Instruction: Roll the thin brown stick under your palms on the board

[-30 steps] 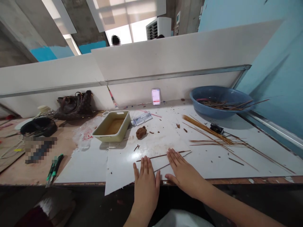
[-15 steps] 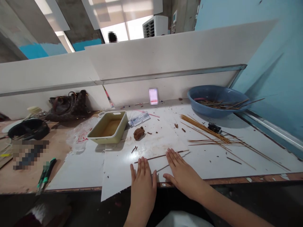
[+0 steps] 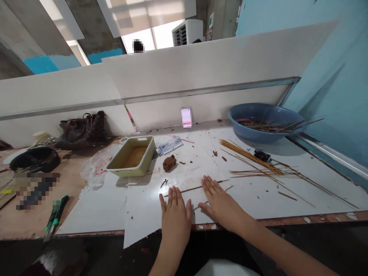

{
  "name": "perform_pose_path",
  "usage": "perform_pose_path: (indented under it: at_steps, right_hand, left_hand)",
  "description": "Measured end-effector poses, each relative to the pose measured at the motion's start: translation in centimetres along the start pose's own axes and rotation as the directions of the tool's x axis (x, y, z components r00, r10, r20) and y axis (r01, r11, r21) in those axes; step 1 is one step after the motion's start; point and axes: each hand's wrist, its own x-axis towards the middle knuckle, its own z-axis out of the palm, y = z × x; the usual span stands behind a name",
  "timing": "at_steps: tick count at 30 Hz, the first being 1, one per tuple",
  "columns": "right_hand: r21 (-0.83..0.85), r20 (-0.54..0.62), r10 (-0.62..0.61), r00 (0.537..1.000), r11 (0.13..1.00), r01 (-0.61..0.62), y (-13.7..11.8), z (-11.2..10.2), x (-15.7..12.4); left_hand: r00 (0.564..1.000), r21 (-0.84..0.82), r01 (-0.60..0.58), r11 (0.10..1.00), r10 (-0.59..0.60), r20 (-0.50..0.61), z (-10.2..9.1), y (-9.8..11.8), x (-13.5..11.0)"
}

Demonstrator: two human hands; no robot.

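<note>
On my scrn I can't see the bits of brown stick (image 3: 190,189) under L hand (image 3: 176,214) & R hand (image 3: 220,199). Pink upright thing (image 3: 186,117) is blurred, dunno what. R arm (image 3: 273,238) cut off, btm edge.

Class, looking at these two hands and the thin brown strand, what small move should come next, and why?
Probably a light, even roll with both hands: the left hand and right hand are flat, fingers across the thin brown strand, which shows between them.
</note>
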Motion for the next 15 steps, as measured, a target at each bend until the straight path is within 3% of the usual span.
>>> perform_pose_path:
  at_steps: [3,5,12,15]
  right_hand:
    - [-0.008,-0.018,-0.013,1.0,1.0,0.013,-0.2,0.7,-2.4]
    - [-0.007,-0.001,-0.019,1.0,1.0,0.019,-0.1,0.7,-2.6]
    - [0.004,0.05,0.031,0.998,0.999,-0.032,0.7,-1.3,2.8]
    - [-0.019,0.029,0.025,0.999,1.0,-0.024,0.6,-0.5,1.8]
  left_hand:
    - [0.995,-0.01,-0.092,0.996,0.092,0.035,0.1,-0.8,-2.8]
    - [0.994,-0.009,-0.098,0.995,0.099,0.038,0.2,-1.0,-3.1]
    - [1.0,0.023,0.023,0.999,-0.024,0.006,0.3,0.2,3.1]
    - [1.0,0.026,0.013,1.0,-0.012,-0.017,0.4,0.2,2.1]
